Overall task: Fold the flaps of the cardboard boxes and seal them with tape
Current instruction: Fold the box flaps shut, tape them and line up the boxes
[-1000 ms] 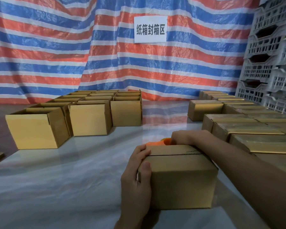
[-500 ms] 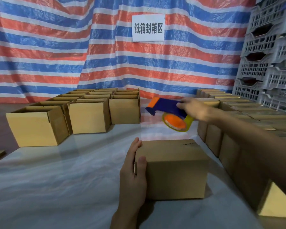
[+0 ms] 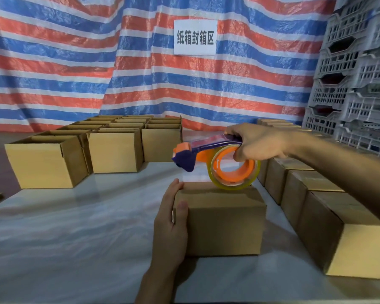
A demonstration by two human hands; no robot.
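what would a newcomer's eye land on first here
The orange and blue tape dispenser stands out, gripped by the right hand over the cardboard box at centre, which the left hand steadies. Behind hangs a red, white and blue striped tarp with a white sign; open boxes stand left, closed boxes line the right.

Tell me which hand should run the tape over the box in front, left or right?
Right, probably. The right hand grips the tape dispenser just above the closed box, while the left hand lies flat against the box's left side, steadying it.
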